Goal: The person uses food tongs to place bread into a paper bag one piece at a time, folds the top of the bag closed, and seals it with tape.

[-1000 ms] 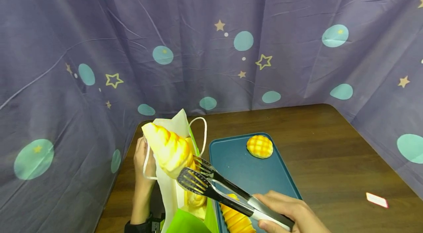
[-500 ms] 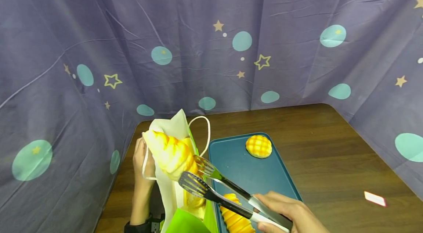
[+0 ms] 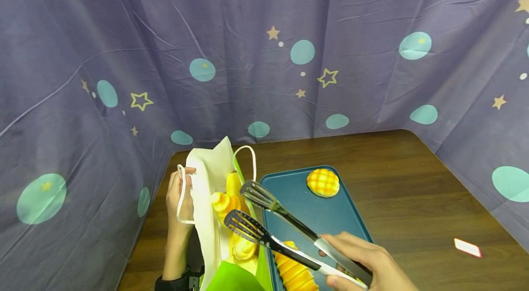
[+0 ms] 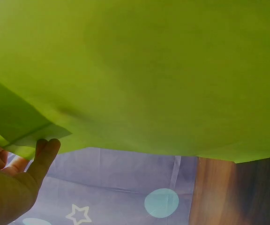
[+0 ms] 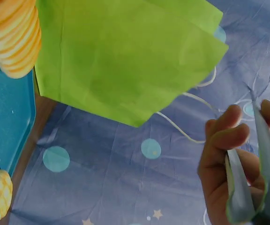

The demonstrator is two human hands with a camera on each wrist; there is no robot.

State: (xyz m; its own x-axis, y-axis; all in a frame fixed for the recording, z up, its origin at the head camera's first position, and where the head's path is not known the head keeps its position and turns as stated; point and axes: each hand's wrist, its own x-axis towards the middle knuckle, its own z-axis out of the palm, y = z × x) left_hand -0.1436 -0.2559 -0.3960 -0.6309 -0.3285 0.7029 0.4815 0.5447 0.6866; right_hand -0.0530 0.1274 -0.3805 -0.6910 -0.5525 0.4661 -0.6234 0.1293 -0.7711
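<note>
My left hand [image 3: 179, 204] grips the left rim of a green bag [image 3: 203, 199] with a white lining, holding its mouth open. In the left wrist view the bag's green side [image 4: 149, 79] fills most of the picture, with the hand [image 4: 25, 180] at its edge. My right hand [image 3: 368, 256] holds food tongs [image 3: 294, 255] with black slotted heads. The tongs' heads are spread apart over the bag's right side, nothing between them. Inside the bag lies a spiral-shaped bread roll [image 3: 222, 202] among other yellow bread, partly hidden by the tongs.
A blue tray [image 3: 307, 217] sits right of the bag. It carries a round checkered bun [image 3: 323, 183] at the back and a ridged long bread [image 3: 294, 272] in front, partly under the tongs. A small white card [image 3: 468, 247] lies far right on the wooden table [image 3: 396, 181].
The spiral bread roll has gone down from the tongs into the bag. The tongs' heads have spread apart. My left hand still grips the rim.
</note>
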